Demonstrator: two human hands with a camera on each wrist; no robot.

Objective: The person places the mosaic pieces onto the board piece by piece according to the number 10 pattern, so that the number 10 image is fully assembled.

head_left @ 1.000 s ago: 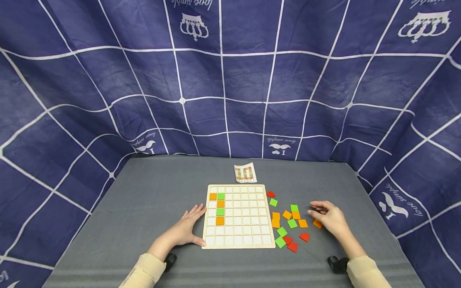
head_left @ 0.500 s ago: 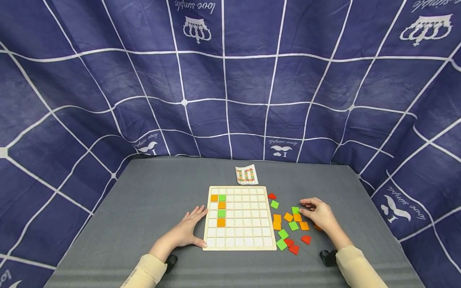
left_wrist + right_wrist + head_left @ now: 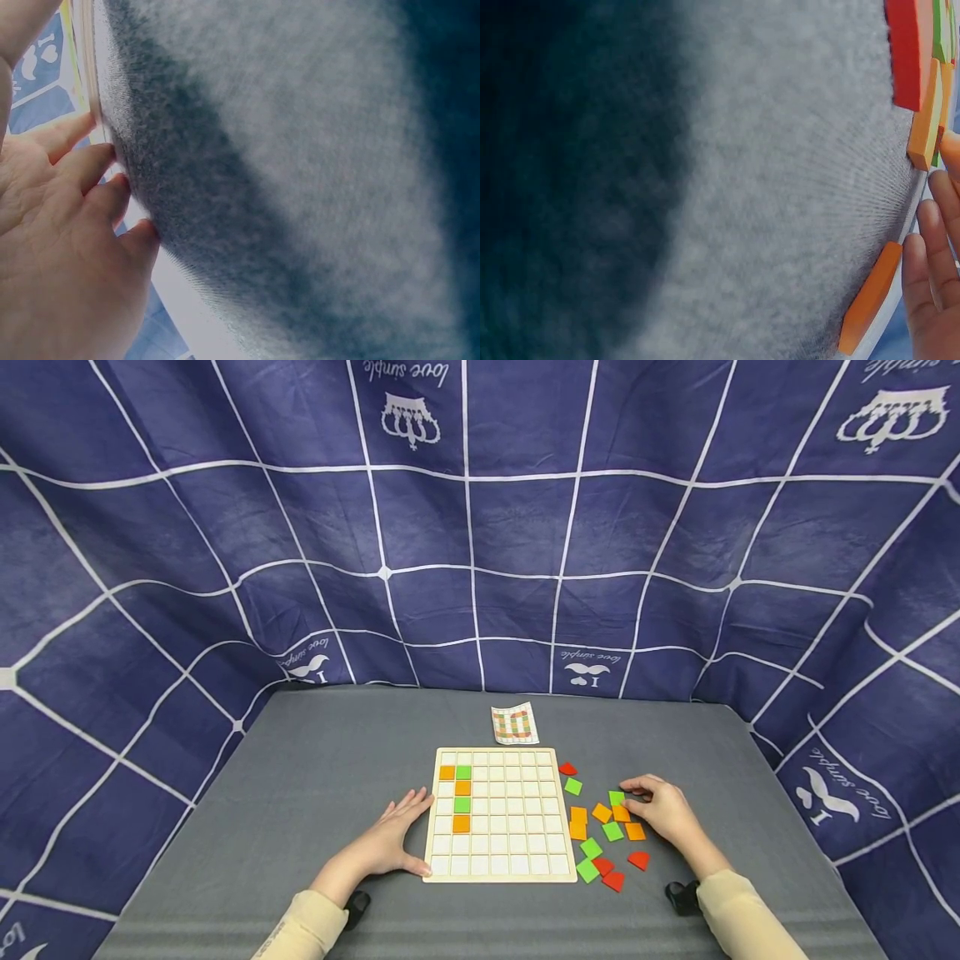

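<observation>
A square wooden grid board (image 3: 517, 833) lies on the grey table, with several orange and green square tiles in its left columns. My left hand (image 3: 388, 839) rests along the board's left edge, fingers spread, thumb at the near corner. To the right of the board, my right hand (image 3: 666, 810) is over the table with its fingertips beside a green tile (image 3: 617, 797) and an orange tile (image 3: 621, 813). Nothing is visibly lifted in it. The right wrist view shows fairly straight fingers and, below them, another orange tile (image 3: 871, 300), which the hand hides in the head view.
A small printed pattern card (image 3: 514, 723) lies behind the board. Loose green, orange and red tiles are scattered right of the board, including a red quarter-round piece (image 3: 638, 860); some overlap. A blue curtain (image 3: 510, 527) with white lines stands behind the table.
My right hand has moved left from the outlying orange tile to the green and orange pair. My left hand stays at the board's edge. The head view has shifted slightly.
</observation>
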